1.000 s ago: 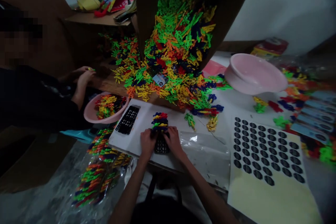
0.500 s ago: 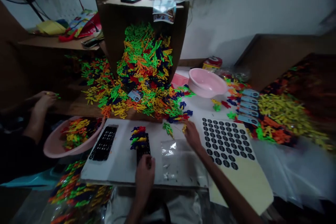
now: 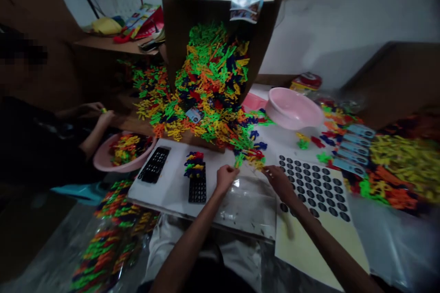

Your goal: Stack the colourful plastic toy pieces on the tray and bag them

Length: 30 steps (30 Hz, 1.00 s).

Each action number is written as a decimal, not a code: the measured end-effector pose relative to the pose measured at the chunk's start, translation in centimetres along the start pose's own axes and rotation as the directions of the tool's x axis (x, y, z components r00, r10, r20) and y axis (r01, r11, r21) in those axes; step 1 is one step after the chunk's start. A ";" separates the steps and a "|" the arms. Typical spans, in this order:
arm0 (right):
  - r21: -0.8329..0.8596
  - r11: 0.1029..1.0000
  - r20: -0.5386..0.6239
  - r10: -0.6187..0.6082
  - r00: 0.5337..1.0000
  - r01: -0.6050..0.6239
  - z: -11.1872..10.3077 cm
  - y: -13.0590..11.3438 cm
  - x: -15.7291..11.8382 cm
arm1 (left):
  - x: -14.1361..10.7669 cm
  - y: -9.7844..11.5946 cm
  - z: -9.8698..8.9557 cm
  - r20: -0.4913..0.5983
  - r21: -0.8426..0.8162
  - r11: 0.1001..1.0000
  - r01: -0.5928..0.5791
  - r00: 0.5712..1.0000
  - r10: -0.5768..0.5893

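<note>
My left hand is closed in a pinch at the lower end of a small green plastic figure above the white board. Just to the right, my right hand has its fingertips closed on a small yellow plastic figure; the exact grip is blurred. A black tray with holes lies left of my left hand, with rows of red, blue, yellow and green figures on its upper part. Below my hands is a clear plastic bag.
A cardboard box spills a heap of colourful figures. Another black tray lies left. Pink basins stand behind and at left, where a co-worker's hands hold something small. A sheet of round stickers lies right.
My left hand has left the black tray and moved up and right to the green figure. My right hand remains near the yellow figure. The view has turned left.
</note>
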State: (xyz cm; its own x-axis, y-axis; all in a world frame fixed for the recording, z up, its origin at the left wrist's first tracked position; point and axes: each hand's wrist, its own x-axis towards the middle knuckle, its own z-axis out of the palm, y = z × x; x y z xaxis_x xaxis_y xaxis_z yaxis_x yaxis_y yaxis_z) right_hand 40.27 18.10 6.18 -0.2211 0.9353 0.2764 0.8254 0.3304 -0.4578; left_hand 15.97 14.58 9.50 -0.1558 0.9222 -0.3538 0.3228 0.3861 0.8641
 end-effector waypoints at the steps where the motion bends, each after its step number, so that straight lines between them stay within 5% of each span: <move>1: 0.159 0.981 -0.050 0.119 0.992 -0.110 0.0 -0.8 -1.1 | -1.4 -0.7 -1.1 0.020 -0.062 0.998 0.005 1.000 -0.003; 5: 0.676 0.662 0.010 0.430 0.903 -0.323 1.8 -7.8 -5.7 | -8.1 -4.4 -6.2 0.072 -0.504 0.863 0.043 0.997 -0.008; 8: 0.815 0.463 0.138 0.428 0.893 -0.348 5.5 -14.9 -7.7 | -11.6 -7.5 -9.9 0.050 -0.718 0.690 0.089 0.996 -0.076; 10: 0.848 0.405 0.174 0.395 0.902 -0.341 8.4 -18.8 -7.7 | -11.9 -9.3 -11.9 -0.061 -0.641 0.766 0.048 0.992 -0.113; 13: 0.844 0.467 0.091 0.360 0.929 -0.264 12.1 -22.0 -6.1 | -9.8 -11.2 -13.4 -0.329 -0.312 0.948 -0.066 0.943 -0.043; 16: 0.757 0.621 0.018 0.293 0.956 -0.205 14.5 -22.6 -4.3 | -6.6 -12.2 -13.3 -0.485 0.046 0.992 -0.118 0.866 0.125; 22: 0.602 0.787 -0.087 0.229 0.969 -0.132 16.5 -21.3 -3.6 | -3.7 -12.3 -11.3 -0.449 0.169 0.962 -0.213 0.853 0.267; 30: 0.536 0.842 -0.069 0.110 0.992 -0.056 16.9 -21.4 -4.0 | -3.6 -12.8 -11.3 -0.428 0.277 0.937 -0.214 0.845 0.320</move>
State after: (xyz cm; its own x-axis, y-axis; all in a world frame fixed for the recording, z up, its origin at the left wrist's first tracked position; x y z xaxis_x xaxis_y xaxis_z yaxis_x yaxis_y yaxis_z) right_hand 14.72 9.41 0.63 -0.0930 0.9549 0.2819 0.4290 0.2939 -0.8541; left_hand 1.89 6.08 3.77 -0.4285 0.8941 0.1306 0.5943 0.1700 0.7861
